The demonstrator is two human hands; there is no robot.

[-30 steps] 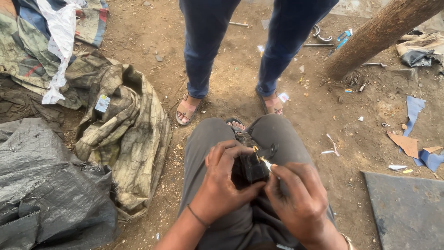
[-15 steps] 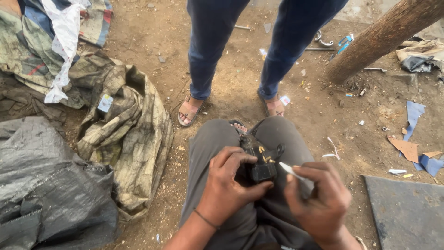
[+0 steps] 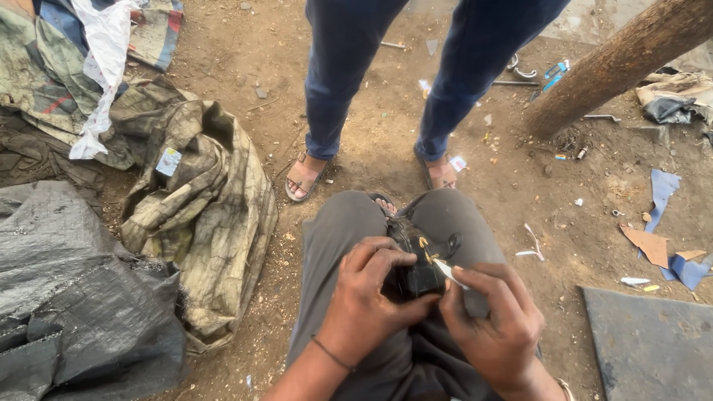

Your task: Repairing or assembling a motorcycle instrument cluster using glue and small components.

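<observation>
step: you're working on the black sandal [image 3: 416, 256] resting on your lap; looks like a repair at its strap, mid-job (judgement, not certain which stage).
item: sandal lies on your grey-trousered knees [image 3: 349, 223], sole mostly hidden under your hands, a small yellowish mark showing on the strap near the top.
left hand [image 3: 368, 308]: grip closed around the near side of the sandal, fingers curled over its top, thumb pressed into its side; it pins the sandal against your thigh. Wrist carries a thin dark band.
right hand [image 3: 497, 327]: grip pinched shut on a small pale tool [image 3: 448, 270], thin and light-coloured (blade, needle or stick, too small to tell); its tip sits right at the sandal's strap, touching or just off.
pose: both forearms come in from the bottom edge, hands meeting over the sandal, right hand just right of it, left hand on it.
next move calls for: a steady left clamp so the sandal doesn't roll, and fine control of the tool tip, kept angled away from your left fingertips, which are close.
risk: tool slipping toward the left thumb.
around: another person's legs [image 3: 334, 82] in blue trousers stand just beyond the sandal; crumpled olive cloth [image 3: 200, 200] well left of it; dark slab [image 3: 653, 341] to the right on the dirt ground.
</observation>
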